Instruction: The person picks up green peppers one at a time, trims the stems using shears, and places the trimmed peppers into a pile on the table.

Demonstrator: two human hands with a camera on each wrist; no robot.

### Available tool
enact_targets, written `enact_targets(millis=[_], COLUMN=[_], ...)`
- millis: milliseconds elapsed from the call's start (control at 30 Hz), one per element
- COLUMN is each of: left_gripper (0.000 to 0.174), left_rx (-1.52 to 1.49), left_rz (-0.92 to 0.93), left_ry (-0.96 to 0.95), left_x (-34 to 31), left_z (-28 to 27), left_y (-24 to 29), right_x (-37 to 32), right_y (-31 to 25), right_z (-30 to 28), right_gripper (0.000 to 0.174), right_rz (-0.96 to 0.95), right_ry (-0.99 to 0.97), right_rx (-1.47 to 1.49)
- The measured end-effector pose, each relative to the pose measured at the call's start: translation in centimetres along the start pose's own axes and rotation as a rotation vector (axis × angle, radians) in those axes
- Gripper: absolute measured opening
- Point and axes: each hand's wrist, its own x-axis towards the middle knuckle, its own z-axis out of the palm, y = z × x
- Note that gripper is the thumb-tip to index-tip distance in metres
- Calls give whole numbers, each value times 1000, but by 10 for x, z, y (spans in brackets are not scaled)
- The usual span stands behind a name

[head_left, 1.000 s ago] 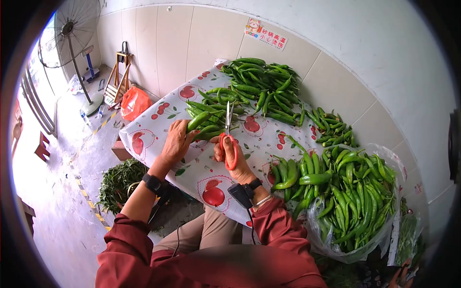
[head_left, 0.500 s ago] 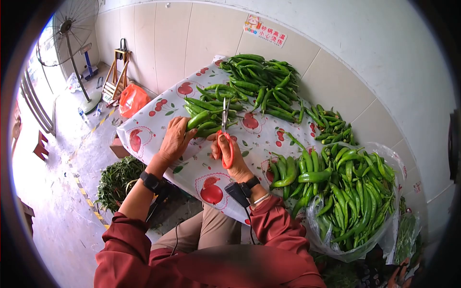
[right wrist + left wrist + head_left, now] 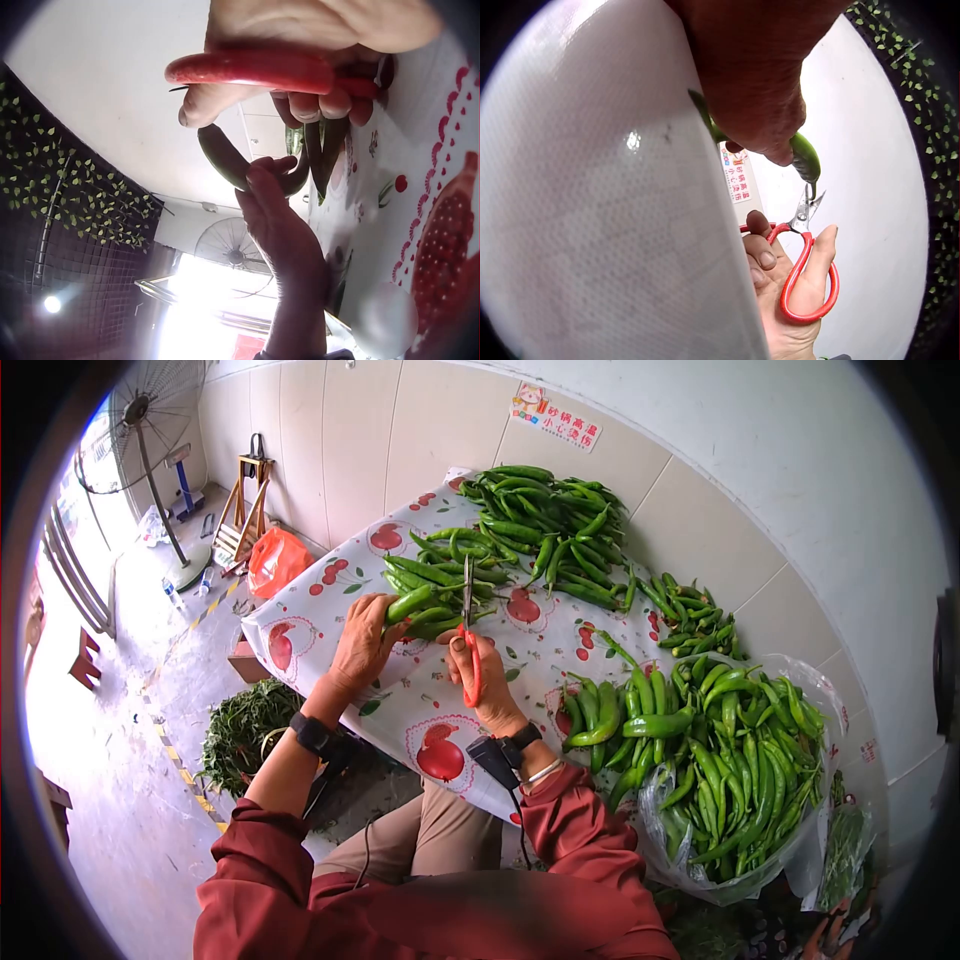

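My left hand (image 3: 362, 642) grips a green chili pepper (image 3: 411, 603) above the near-left part of the patterned tablecloth (image 3: 330, 622). In my right hand (image 3: 492, 685) is a pair of scissors (image 3: 468, 600) with red handles, blades pointing away from me. The left wrist view shows the slightly parted blades (image 3: 801, 216) right at the stem of the pepper (image 3: 805, 156). Seen from the right wrist, the pepper (image 3: 223, 159) sticks out past the left hand's fingers, and a red handle loop (image 3: 247, 70) crosses the right palm. More peppers (image 3: 430, 572) lie just beyond the left hand.
A big pile of peppers (image 3: 545, 520) covers the table's far end, with a smaller heap (image 3: 695, 622) along the wall. At the right stands a clear plastic bag (image 3: 655, 830) full of peppers. Leafy greens (image 3: 245, 735) sit on the floor at left, near an orange bag (image 3: 279, 563).
The scissors have turned in the right hand and shifted slightly left, and their blades look closer together in the head view. The left hand keeps hold of the pepper.
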Motion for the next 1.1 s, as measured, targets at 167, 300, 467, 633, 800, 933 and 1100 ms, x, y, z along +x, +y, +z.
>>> enact_targets(millis=[167,300,467,633,800,933,1100], left_gripper=[33,33,33,34,31,31,29], left_rx=[17,8,4,-2,-35,-9,-7], left_rz=[9,-3,-8,-17,-38,0,-42], left_ry=[-12,-19,6,3,28,73,143], left_x=[0,0,0,0,1,2,3], left_z=[-1,0,3,4,2,2,4], left_y=[0,-2,-4,-6,-1,1,-1], right_x=[1,1,2,1,1,1,3], right_y=[0,1,5,2,2,2,3], right_z=[-1,-1,0,0,-1,-2,1], right_gripper=[59,59,58,45,43,39,33], right_rz=[-20,-20,-85,-73,-45,-70,-257], right_ry=[-8,-4,22,54,54,80,152], right_rx=[-46,-69,-88,-74,-64,-191,-345])
